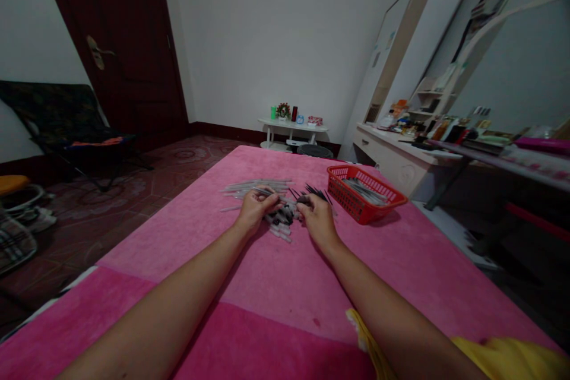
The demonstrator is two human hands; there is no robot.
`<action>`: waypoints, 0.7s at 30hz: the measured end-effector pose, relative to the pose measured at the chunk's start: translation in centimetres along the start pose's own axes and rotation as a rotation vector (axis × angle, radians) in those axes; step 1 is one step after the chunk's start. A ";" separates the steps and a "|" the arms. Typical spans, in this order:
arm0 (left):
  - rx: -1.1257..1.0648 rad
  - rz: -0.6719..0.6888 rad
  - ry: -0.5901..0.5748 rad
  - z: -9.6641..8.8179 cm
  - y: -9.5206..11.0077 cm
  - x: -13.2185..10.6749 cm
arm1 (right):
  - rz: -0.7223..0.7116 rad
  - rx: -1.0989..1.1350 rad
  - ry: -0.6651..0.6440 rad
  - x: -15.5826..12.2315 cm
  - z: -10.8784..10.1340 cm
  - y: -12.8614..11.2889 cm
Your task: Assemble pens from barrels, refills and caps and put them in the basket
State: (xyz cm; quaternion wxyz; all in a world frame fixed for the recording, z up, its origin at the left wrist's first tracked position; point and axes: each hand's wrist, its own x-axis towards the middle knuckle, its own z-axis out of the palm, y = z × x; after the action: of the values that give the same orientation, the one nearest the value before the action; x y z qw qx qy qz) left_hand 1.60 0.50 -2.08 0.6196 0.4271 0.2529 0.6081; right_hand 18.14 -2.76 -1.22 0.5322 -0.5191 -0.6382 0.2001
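Note:
My left hand (pixel 257 208) is closed on a thin pale tube that looks like a pen barrel (pixel 287 199), which points toward my right hand. The fingers of my right hand (pixel 318 215) are pinched together at its far end, around a small dark part too small to name. Behind my left hand, several translucent grey barrels (pixel 253 184) lie side by side. Short pale and black pieces (pixel 280 230) are heaped on the cloth between and below my hands. Thin black sticks, perhaps refills (pixel 317 191), lie just beyond my right hand, partly hidden by it.
A red plastic basket (pixel 351 199) with similar grey sticks in it stands right of my right hand. Everything rests on a pink cloth (pixel 187 237). A dressing table (pixel 392 148) is at the right, a folding chair (pixel 66 116) at the left, and a small white shelf (pixel 291 126) behind.

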 end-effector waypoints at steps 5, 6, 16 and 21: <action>-0.028 -0.004 0.009 0.1 -0.2 0.1 | -0.049 -0.166 -0.022 -0.4 -0.3 -1.1; -0.037 -0.007 0.006 0.1 -0.2 0.1 | -0.060 -0.216 -0.026 -0.5 -0.4 -1.4; -0.141 -0.089 0.048 0.8 -0.1 0.0 | -0.241 -0.522 0.013 -0.6 -1.1 -1.9; -0.141 -0.046 -0.001 0.6 -0.4 -0.1 | -0.137 -0.324 0.041 -0.4 -0.9 -1.6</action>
State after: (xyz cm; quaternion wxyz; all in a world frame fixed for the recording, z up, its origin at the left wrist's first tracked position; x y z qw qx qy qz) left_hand 2.34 0.35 -2.09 0.6621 0.3768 0.2191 0.6096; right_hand 18.20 -4.01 0.23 0.4667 -0.5575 -0.6849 0.0473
